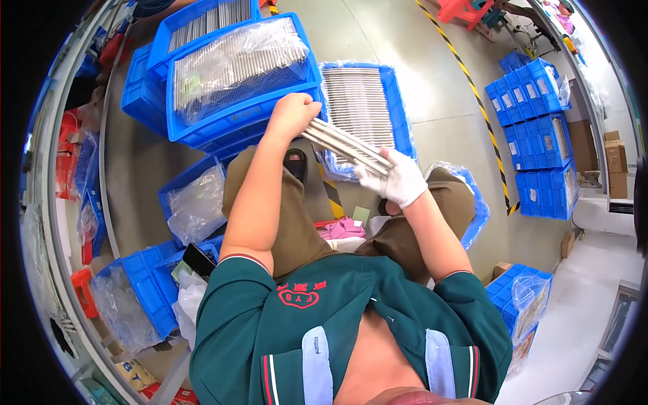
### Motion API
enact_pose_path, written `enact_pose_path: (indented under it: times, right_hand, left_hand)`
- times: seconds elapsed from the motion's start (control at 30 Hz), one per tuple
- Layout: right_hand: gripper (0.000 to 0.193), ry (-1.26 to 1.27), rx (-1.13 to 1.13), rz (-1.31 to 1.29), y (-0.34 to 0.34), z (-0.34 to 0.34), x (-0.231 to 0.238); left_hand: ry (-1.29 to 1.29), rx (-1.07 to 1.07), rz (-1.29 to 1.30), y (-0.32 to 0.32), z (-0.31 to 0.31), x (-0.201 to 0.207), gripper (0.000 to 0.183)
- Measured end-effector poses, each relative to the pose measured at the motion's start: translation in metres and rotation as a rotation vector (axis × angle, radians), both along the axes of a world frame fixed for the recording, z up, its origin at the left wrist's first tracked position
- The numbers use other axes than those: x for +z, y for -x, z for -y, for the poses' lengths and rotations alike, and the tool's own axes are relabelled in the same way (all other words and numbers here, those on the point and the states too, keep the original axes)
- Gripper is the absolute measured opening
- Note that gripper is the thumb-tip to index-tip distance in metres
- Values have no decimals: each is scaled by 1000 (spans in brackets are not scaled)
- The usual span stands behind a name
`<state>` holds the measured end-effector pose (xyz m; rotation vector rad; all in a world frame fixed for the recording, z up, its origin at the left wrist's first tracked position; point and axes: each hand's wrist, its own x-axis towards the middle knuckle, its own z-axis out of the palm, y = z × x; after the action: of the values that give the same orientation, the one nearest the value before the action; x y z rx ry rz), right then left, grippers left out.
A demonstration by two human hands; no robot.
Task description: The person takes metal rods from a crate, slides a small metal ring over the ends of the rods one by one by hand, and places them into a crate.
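A small bundle of slim silvery metal bars (pixel 343 144) slants between my hands, over the near part of an open blue crate. My bare left hand (pixel 293 116) is closed round its upper left end. Wearing a white glove, my right hand (pixel 397 178) grips the lower right end. Beneath the bundle, the blue crate (pixel 398 111) is lined with clear plastic and holds a long row of similar bars. Left of it, a stacked blue crate (pixel 312 67) holds more upright metal pieces, partly covered by clear plastic film (pixel 273 42).
More blue crates (pixel 145 88) stand at the far left. Plastic-covered crates (pixel 138 283) lie beside my left side. Stacked blue crates (pixel 533 121) stand at the right beyond yellow-black floor tape (pixel 482 101). A pink cloth (pixel 343 228) lies between my legs.
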<state>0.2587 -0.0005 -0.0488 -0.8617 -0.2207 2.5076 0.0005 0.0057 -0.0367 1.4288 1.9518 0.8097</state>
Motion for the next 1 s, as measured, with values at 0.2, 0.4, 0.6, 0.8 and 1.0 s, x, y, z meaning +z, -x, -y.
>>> enact_pose_path:
  times: [0.2,0.4,0.6,0.8,1.0]
  right_hand:
    - [50,53,618,-281,2,34,-4]
    - [17,182,653,-337,20,65,-9]
    - [17,-93,616,67,14,44,0]
    - [28,-1182,483,809,2,-18,24]
    - [24,-1147,255,785,-11,-51,45]
  left_hand:
    - [252,-195,311,0,21,-7,26]
    - [245,-317,195,-19,15,-8,39]
    - [94,91,-58,-13,-4,-3,53]
    - [75,148,373,0,-4,-8,40]
    - [88,24,1119,-4,8,0,14]
